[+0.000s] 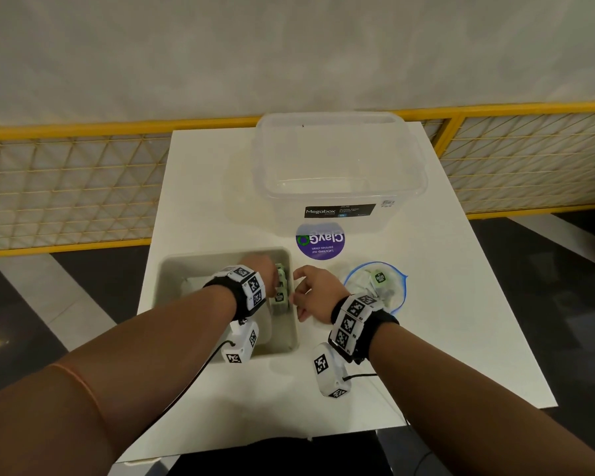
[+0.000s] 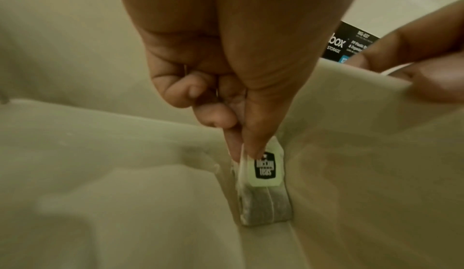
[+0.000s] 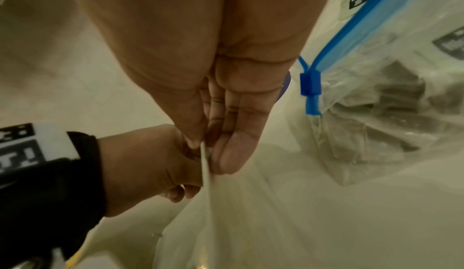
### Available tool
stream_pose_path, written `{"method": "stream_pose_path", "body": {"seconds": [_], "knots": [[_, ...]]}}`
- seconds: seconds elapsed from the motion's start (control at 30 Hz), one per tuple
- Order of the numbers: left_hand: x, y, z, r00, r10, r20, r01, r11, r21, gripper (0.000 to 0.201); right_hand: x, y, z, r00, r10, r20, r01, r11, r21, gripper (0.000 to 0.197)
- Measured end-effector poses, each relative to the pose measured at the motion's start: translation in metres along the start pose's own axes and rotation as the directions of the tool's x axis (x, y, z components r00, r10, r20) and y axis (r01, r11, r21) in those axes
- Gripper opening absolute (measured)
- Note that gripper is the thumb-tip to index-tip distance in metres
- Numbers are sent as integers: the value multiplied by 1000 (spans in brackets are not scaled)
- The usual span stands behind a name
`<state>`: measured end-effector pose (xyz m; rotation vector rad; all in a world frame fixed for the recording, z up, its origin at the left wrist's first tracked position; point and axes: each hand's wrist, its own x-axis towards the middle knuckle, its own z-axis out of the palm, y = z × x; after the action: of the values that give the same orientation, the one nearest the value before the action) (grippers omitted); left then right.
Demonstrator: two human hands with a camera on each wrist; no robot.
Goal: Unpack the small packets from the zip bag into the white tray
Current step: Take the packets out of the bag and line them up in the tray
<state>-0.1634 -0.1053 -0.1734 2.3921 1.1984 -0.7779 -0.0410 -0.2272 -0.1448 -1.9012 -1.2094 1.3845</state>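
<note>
So you're partway through this one, I'd say. Starting on the left: the tray [image 1: 172, 269] is sitting at the near-left of the table [image 1: 443, 304], and most of its floor is looking bare. Along its right wall a few packets [image 1: 281, 286] are standing on edge in a row, so some unpacking is clearly done already. Your left hand [image 1: 260, 269] is down inside the tray, pinching the top of one packet [image 2: 266, 176] between thumb and fingertip while the other fingers are curling in; the packet's lower end is sitting right in the corner where floor meets wall, so I'm guessing you're just seating it before letting go.

Moving right, your right hand [image 1: 315, 292] is pinching the tray's right rim [image 3: 204, 166], thumb on one side and fairly straight fingers on the other, probably steadying it. It isn't carrying a packet.

Further right, the bag [image 1: 397, 293] is lying on the table near the tray, its blue zip open, and you're still looking at a fair clump of packets inside. How many exactly, I can't tell through the crinkled plastic. So more trips are coming. The big clear box [image 1: 337, 166] at the back isn't involved.
</note>
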Motion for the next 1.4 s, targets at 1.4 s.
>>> {"method": "stream_pose_path", "body": {"seconds": [1.4], "knots": [[8,202,-16,956,-256,-147,138,828,-543,32,-22,114,-161,996,-90,-27,76,939,-335,54]]}}
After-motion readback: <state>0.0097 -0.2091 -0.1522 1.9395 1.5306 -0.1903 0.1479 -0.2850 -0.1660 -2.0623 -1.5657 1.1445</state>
